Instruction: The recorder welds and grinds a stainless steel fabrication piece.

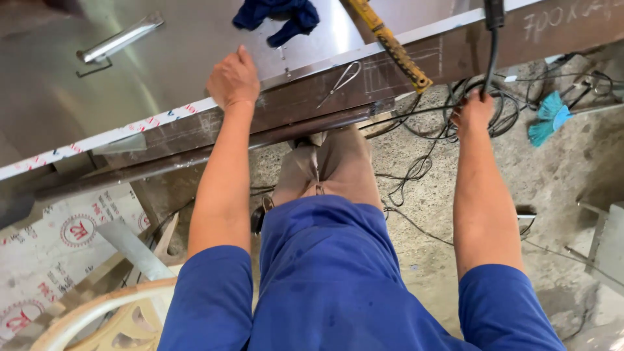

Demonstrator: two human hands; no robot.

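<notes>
The black cable (492, 52), gripped in the right hand (473, 112), wants a firm hold; the left hand (233, 79), loosely closed, should stay braced on the steel sheet (78, 84) near its front edge.

The left hand (233, 79) rests knuckles-up on the steel sheet (78, 91) at the near edge of the workbench (312, 104). The right hand (473, 112) grips a black cable (492, 55) hanging just off that edge. A blue rag (279, 16), yellow tool (390, 44) and metal handle (120, 40) lie farther back.
</notes>
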